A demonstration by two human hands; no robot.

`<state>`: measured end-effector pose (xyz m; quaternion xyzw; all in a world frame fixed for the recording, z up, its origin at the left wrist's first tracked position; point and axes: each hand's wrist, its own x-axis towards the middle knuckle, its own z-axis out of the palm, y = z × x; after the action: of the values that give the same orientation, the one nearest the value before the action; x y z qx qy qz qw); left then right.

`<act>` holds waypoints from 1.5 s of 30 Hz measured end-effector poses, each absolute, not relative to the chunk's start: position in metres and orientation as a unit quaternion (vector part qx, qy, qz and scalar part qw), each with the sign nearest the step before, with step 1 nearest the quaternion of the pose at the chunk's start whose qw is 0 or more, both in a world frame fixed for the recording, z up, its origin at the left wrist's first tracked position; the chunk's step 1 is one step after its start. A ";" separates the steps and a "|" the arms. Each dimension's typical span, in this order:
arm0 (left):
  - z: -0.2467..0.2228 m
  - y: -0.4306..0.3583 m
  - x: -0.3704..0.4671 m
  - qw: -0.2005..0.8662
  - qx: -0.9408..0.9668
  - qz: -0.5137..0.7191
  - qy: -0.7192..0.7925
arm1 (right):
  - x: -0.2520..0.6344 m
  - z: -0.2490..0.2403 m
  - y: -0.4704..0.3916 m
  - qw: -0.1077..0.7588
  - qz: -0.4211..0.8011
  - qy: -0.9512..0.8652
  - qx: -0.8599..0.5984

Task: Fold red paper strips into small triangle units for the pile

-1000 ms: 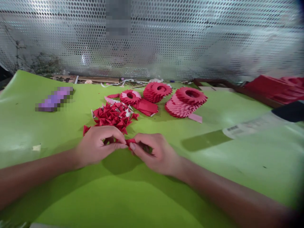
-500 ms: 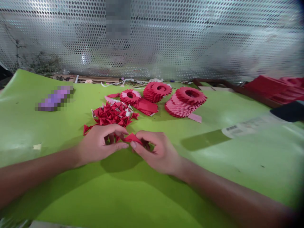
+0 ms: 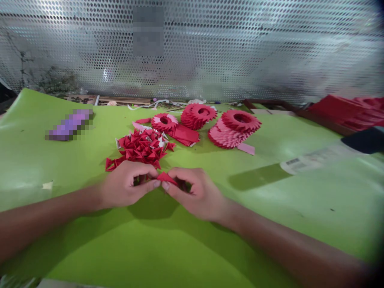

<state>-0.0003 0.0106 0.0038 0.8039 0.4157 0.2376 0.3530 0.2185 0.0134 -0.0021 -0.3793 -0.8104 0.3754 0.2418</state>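
Note:
A small folded red paper triangle (image 3: 167, 177) is pinched between my two hands over the green table cover. My left hand (image 3: 127, 184) grips its left end between thumb and index finger. At the other end, the thumb and index finger of my right hand (image 3: 198, 192) close on it. Just behind my left hand lies a heap of folded red paper pieces (image 3: 141, 146), with some white ones among them. Farther back are a stack of flat red papers (image 3: 184, 135), a small red and pink ring (image 3: 164, 121), a red ring stack (image 3: 198, 116) and a red and pink ring stack (image 3: 234, 128).
A bottle with a dark cap (image 3: 318, 156) lies at the right. Behind it, a brown tray (image 3: 328, 122) holds red paper pieces. A blurred purple object (image 3: 70, 125) is at the left. A perforated metal panel (image 3: 192, 52) stands behind the green cover (image 3: 144, 248).
My left hand has moved slightly right and its fingers have closed on the left end of the red triangle. My right hand has shifted slightly, still holding the piece.

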 end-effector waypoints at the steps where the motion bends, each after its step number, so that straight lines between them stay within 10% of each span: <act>1: 0.004 0.011 0.000 0.353 0.807 0.237 0.410 | 0.219 -0.002 0.014 0.241 0.388 -0.807 -0.375; 45: 0.005 0.008 -0.003 0.457 0.735 0.241 0.439 | 0.227 -0.003 0.021 0.411 0.156 -0.879 -0.182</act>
<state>-0.0029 0.0076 0.0049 0.7347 0.4394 0.2408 0.4573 0.2273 0.0214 -0.0032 -0.1824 -0.8794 0.1557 0.4112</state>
